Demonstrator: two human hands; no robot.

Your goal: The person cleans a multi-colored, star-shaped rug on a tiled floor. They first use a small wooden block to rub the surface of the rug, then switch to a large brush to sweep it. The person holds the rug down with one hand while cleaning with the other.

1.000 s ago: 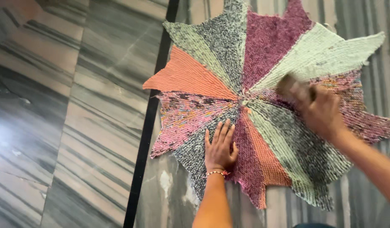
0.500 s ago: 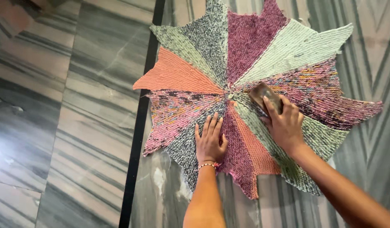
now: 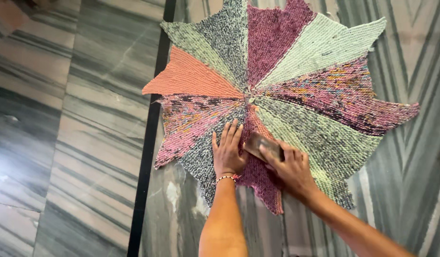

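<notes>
Two hands work on a star-shaped knitted mat (image 3: pixel 277 90) spread on the striped marble floor (image 3: pixel 77 143). Near the mat's lower edge, the left hand (image 3: pixel 227 152) lies flat with fingers open, while just beside it the right hand (image 3: pixel 289 166) is closed around a brown block (image 3: pixel 262 145) pressed onto the mat.

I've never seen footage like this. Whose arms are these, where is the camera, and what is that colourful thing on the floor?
There is no machine here: the two bare arms belong to one person, and the picture comes from a camera worn on that person's head, looking down at their hands.

On the striped grey marble floor lies a knitted mat, shaped like a star and made of wedges in orange, pink, maroon, pale green and speckled grey that meet at the middle.

The left hand, with a bead bracelet at the wrist, lies flat on the mat with its fingers spread. The right hand grips a small brownish block, perhaps a brush, and presses it on the mat just beside the left hand. What the block is exactly cannot be told.
</notes>
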